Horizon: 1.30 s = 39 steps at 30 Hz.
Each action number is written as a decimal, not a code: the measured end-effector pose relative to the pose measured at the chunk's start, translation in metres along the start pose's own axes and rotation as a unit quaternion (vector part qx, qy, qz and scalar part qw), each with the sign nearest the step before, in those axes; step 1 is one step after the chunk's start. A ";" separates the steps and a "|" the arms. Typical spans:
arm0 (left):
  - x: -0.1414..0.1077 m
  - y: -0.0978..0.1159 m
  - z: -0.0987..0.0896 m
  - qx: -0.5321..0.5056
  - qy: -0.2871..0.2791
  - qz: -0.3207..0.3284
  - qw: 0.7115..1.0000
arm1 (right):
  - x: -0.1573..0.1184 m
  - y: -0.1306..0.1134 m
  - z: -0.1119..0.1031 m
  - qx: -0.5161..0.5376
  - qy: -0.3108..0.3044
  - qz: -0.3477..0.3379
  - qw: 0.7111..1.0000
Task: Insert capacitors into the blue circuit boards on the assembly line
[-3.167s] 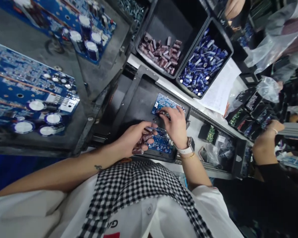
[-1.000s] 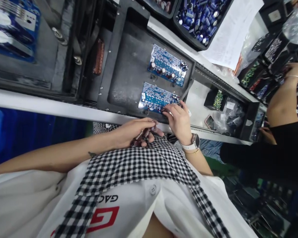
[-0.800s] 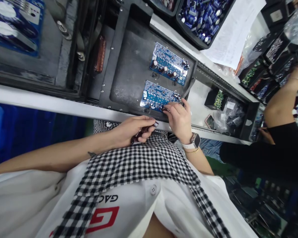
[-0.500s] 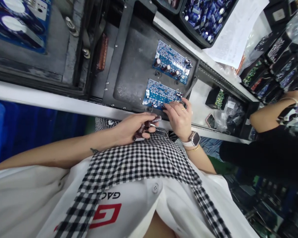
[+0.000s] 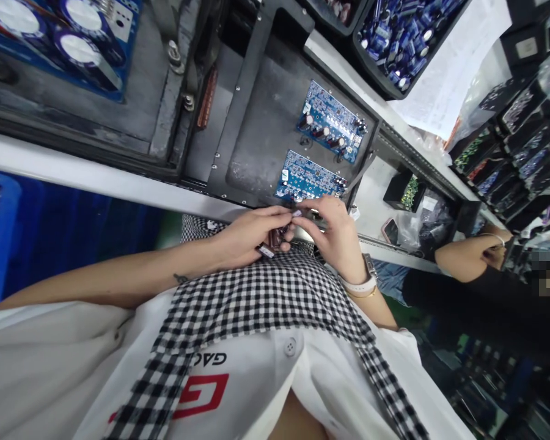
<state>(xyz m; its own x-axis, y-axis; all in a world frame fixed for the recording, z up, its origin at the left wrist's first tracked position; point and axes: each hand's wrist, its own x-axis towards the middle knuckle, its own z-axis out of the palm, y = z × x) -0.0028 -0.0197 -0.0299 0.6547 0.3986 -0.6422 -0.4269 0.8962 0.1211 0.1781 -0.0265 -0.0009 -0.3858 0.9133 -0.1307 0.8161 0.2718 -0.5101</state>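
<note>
Close by roomy tray's edge, L fingers tight on brn caps, R fingers half-pinched, grip unclear

The single view comes from a camera worn on the person's head, and it looks forward and steeply downward. The black tray lies in the upper middle of this view. Below the tray, and nearer to the camera, is the checked apron; the left hand and the right hand come between. The view reaches left of the tray to a blue bin, and right of it to a co-worker's arm. The tray's sides appear slanted.
</note>
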 end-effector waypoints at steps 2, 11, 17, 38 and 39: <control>0.000 0.001 0.001 -0.009 -0.017 -0.013 1.000 | 0.000 0.000 -0.001 0.021 -0.013 0.006 1.000; 0.000 -0.002 -0.015 0.022 -0.031 -0.038 0.999 | 0.009 0.025 0.021 -0.154 0.054 0.028 0.986; -0.003 0.000 -0.020 0.066 -0.020 -0.035 0.997 | 0.010 0.026 0.020 -0.181 0.054 0.011 0.982; -0.009 0.007 -0.020 0.032 -0.068 -0.025 0.997 | 0.013 0.026 0.020 -0.212 0.040 -0.026 0.976; -0.008 0.007 -0.021 0.032 -0.071 -0.025 0.997 | 0.013 0.026 0.020 -0.212 0.041 -0.027 0.976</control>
<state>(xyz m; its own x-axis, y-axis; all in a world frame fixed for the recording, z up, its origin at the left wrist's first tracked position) -0.0242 -0.0211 -0.0395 0.7585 0.3721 -0.5350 -0.3537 0.9246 0.1416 0.1860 -0.0141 -0.0333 -0.4108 0.9110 -0.0353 0.9072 0.4046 -0.1149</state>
